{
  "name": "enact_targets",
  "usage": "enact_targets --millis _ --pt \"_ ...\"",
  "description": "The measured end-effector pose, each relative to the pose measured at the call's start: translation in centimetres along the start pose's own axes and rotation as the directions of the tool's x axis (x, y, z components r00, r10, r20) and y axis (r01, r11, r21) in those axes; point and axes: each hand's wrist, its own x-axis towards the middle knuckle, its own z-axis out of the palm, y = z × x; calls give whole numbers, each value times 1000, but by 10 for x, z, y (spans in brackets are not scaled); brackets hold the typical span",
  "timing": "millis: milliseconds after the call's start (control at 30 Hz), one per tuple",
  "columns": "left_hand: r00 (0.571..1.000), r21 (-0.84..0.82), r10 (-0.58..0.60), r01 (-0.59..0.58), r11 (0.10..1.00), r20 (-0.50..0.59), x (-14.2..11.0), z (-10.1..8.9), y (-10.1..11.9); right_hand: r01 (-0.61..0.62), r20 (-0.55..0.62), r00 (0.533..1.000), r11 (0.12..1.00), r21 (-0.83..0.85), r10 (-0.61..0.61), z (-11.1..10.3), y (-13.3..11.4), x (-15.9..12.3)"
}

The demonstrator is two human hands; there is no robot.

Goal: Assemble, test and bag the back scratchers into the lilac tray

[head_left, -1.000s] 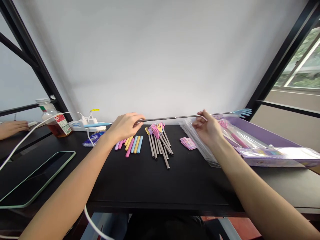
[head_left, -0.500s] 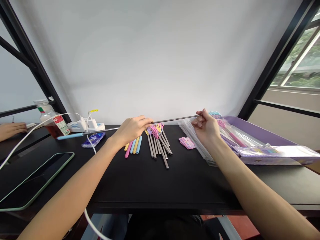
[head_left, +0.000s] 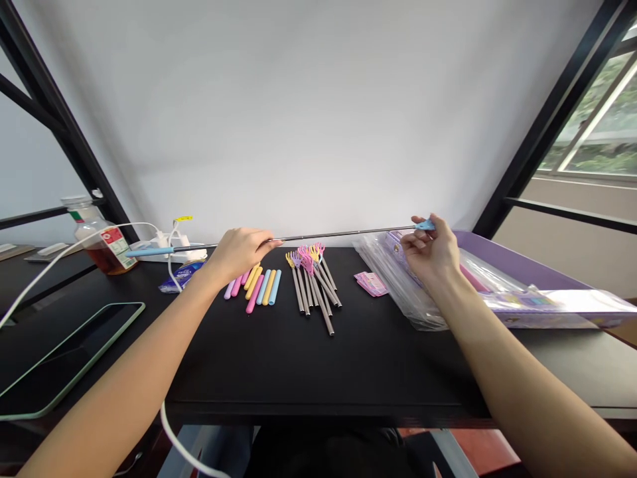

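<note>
A telescopic back scratcher (head_left: 343, 234), drawn out long, is held level above the desk. My left hand (head_left: 241, 251) is closed around its metal rod, and its blue handle (head_left: 149, 251) sticks out to the left. My right hand (head_left: 434, 253) pinches the other end at the blue claw head (head_left: 424, 226), mostly covered by the fingers. Below the rod lies a bunch of short back scratcher heads (head_left: 312, 279) with metal tubes and pink, purple and yellow claws. Left of them are loose coloured handles (head_left: 261, 287) in pink, yellow, blue and purple.
Small pink cards (head_left: 371, 283) lie beside clear plastic sleeves (head_left: 393, 285). A purple box (head_left: 527, 265) stands at the right. To the left are a phone (head_left: 74, 358), a bottle of brown liquid (head_left: 102, 239), a blue packet (head_left: 182, 275) and a power strip (head_left: 192, 254) with white cables.
My right hand has slid right along the rod to the claw head. My left hand went right, then back left with the handle. Another person's hand at far left has left view.
</note>
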Motion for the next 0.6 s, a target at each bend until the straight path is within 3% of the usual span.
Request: enact_targets --millis 100,167,233,333,433,500,600 --pt "998 11 62 -62 998 -33 4 3 24 -117 210 966 980 -161 150 11 25 -22" --pt "996 23 94 -94 995 2 9 5 48 -166 381 886 948 -270 264 21 46 -41" --pt "996 44 82 -84 996 35 13 7 66 -144 462 845 947 -288 269 29 61 -55" --pt "997 39 43 -46 998 67 14 4 67 -72 391 908 975 -211 152 31 57 -51" --pt "996 75 -4 -3 997 88 8 -1 44 17 231 973 996 -85 3 20 33 -28" --pt "995 110 -15 4 994 103 4 -3 32 32 172 985 998 -58 -21 12 21 -16" --pt "998 106 33 -39 994 53 6 -2 33 -12 223 974 994 -110 36 9 27 -20"
